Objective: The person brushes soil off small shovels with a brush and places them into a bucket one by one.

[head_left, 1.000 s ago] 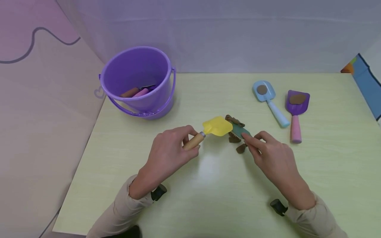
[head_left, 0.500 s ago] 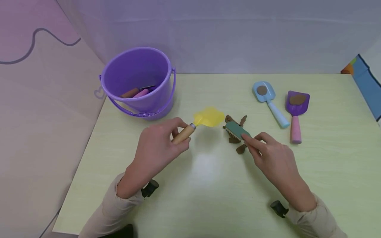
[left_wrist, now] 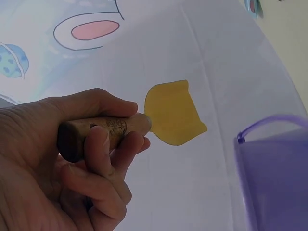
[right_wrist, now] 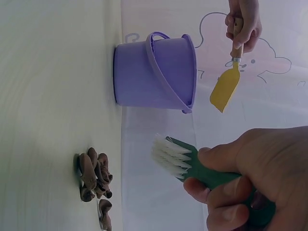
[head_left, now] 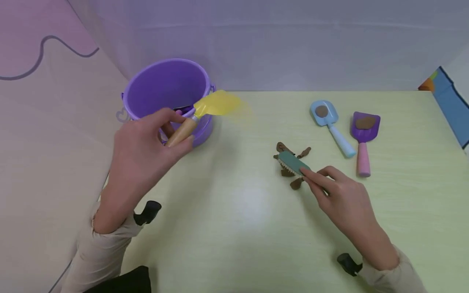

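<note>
My left hand [head_left: 143, 150] grips the wooden handle of a small yellow-bladed toy shovel [head_left: 216, 103], held up in front of a purple bucket [head_left: 161, 83]. In the left wrist view its yellow blade [left_wrist: 173, 113] carries nothing that I can see. Low over the table's middle, my right hand [head_left: 346, 207] pinches a green brush [head_left: 293, 162] with white bristles [right_wrist: 171, 156]. Several brown clay-like pieces [head_left: 287, 173] lie below and around the brush. From the right wrist view, the bristles appear apart from the pieces.
Inside the bucket lie tools, mostly hidden by my left hand. At the right, a light blue shovel [head_left: 342, 140] and a purple shovel with a pink handle [head_left: 364, 158] each hold a brown patch. A pale cloth [head_left: 275, 49] hangs behind the table.
My left hand has lifted the yellow shovel and moved left, from beside the brown pieces to in front of the bucket. The right hand with the brush has barely shifted; one brown piece has moved right.
</note>
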Demonstrator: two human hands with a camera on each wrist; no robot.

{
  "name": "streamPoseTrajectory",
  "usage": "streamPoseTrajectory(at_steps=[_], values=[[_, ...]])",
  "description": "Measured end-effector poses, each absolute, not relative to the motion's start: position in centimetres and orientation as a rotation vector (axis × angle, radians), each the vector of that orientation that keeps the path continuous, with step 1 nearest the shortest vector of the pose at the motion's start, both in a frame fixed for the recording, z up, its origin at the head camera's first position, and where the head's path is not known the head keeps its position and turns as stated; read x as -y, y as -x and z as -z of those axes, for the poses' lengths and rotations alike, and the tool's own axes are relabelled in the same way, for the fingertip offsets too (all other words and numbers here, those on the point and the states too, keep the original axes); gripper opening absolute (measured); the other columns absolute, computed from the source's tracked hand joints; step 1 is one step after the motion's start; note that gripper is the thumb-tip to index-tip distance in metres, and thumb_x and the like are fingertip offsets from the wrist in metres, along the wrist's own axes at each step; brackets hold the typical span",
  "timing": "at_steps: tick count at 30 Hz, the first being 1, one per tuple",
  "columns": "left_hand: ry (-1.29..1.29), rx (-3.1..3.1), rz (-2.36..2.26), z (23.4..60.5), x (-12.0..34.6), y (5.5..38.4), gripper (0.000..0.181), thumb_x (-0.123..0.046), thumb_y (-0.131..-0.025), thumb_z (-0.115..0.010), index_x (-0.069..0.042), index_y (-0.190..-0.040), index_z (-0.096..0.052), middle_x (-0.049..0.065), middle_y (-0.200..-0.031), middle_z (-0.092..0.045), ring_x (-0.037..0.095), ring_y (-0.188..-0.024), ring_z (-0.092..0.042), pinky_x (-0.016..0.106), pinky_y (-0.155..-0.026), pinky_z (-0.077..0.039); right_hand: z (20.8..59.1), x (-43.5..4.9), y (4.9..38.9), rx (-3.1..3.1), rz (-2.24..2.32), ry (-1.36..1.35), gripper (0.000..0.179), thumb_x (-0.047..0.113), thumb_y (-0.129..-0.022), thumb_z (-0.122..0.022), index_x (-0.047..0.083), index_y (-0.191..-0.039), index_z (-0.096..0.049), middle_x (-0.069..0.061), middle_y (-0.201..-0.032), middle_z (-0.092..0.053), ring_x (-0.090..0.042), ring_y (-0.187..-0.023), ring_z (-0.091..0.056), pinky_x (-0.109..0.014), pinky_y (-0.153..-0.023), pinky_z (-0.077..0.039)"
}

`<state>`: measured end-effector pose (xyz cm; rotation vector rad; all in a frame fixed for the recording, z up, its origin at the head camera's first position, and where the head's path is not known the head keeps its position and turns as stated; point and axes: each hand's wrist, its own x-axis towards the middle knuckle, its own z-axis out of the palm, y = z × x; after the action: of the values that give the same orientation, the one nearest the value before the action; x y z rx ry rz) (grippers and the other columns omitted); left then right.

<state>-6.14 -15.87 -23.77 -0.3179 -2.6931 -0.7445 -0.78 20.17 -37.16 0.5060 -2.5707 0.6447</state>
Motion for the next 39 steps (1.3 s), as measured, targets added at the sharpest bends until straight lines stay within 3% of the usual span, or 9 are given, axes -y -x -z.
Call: streamPoseTrajectory(at_steps=[5,8,16,25,30,39], values=[[0.211,2.729,0.714,22.2,17.7,7.4,0.013,-0.026,-0.088,-0.078,-0.022,-0.100,-0.078,-0.002,-0.080,-0.071,0.011,-0.056,-0.050,0.022,-0.053,-0.035,36.7,-20.4,0.3,2.568,-0.679,-0.504,0.044,-0.002,-0.077,-0.087,0.014,-0.117,-0.081,-0.001,-0.083,-0.072,0.001,-0.052,-0.038,-0.014,-0.045,-0.028],[0.176,2.770,0.714,21.6,18.6,8.7,0.020,-0.038,-0.090,-0.078,-0.019,-0.096,-0.077,0.002,-0.080,-0.073,0.011,-0.058,-0.052,0.022,-0.052,-0.035,36.6,-20.6,-0.1,2.574,-0.696,-0.494,0.043,-0.001,-0.077,-0.087,0.014,-0.117,-0.081,-0.001,-0.083,-0.071,0.001,-0.054,-0.040,-0.013,-0.046,-0.030],[0.109,2.922,0.701,21.8,21.0,12.2,0.041,-0.058,-0.094,-0.063,-0.019,-0.091,-0.076,-0.004,-0.075,-0.069,0.015,-0.067,-0.055,0.029,-0.057,-0.039,37.0,-21.2,-1.0,2.590,-0.768,-0.454,0.045,-0.003,-0.075,-0.088,0.016,-0.115,-0.082,0.003,-0.084,-0.072,0.002,-0.058,-0.045,-0.012,-0.049,-0.033],[0.075,3.075,0.559,23.7,22.1,16.5,0.034,-0.044,-0.091,-0.062,-0.013,-0.096,-0.075,0.000,-0.077,-0.069,0.021,-0.072,-0.059,0.033,-0.058,-0.044,37.6,-21.8,-1.2,2.603,-0.800,-0.420,0.045,-0.004,-0.075,-0.088,0.017,-0.115,-0.082,0.005,-0.085,-0.072,0.002,-0.062,-0.053,-0.010,-0.051,-0.042],[0.150,3.133,0.453,24.6,22.3,18.3,0.032,-0.043,-0.092,-0.060,-0.014,-0.094,-0.077,-0.001,-0.069,-0.067,0.023,-0.080,-0.058,0.036,-0.062,-0.042,37.7,-22.0,-1.4,2.611,-0.811,-0.401,0.045,-0.003,-0.075,-0.089,0.018,-0.115,-0.082,0.006,-0.084,-0.072,0.002,-0.062,-0.053,-0.010,-0.052,-0.040],[0.322,3.209,0.225,25.8,21.8,21.2,0.034,-0.041,-0.096,-0.058,-0.013,-0.097,-0.077,0.004,-0.077,-0.070,0.027,-0.082,-0.060,0.037,-0.058,-0.041,38.0,-22.7,-2.1,2.620,-0.802,-0.369,0.046,-0.004,-0.074,-0.088,0.018,-0.115,-0.082,0.006,-0.084,-0.072,0.005,-0.062,-0.052,-0.010,-0.051,-0.041]])
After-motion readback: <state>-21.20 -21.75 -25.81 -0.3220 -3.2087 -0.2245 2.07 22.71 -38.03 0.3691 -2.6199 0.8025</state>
